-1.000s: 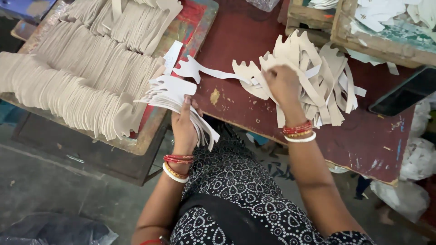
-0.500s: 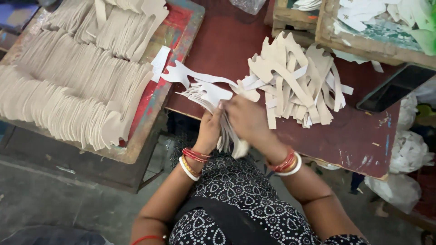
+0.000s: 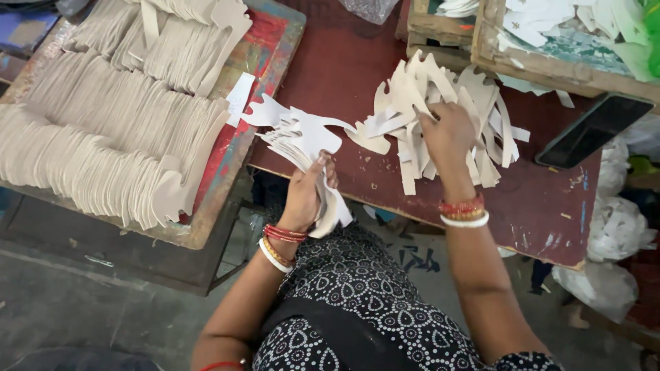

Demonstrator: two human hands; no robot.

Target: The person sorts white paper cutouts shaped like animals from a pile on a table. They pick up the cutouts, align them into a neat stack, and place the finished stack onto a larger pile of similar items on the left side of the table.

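Note:
My left hand (image 3: 308,192) grips a fanned stack of white card cut-outs (image 3: 299,137) at the near edge of the dark red table (image 3: 543,206). My right hand (image 3: 447,134) reaches into a loose heap of beige card cut-outs (image 3: 419,89) on the table, fingers closed around one piece from the heap. Both wrists carry red and white bangles.
A painted board (image 3: 271,41) on the left carries long overlapping rows of beige cut-outs (image 3: 103,144). Wooden crates (image 3: 543,62) with white scraps stand at the back right. A dark phone (image 3: 591,130) lies at the right edge. White bags (image 3: 619,233) sit on the floor.
My right hand has gone from the white stack at my left hand back out to the beige heap. My left hand stays put with its stack.

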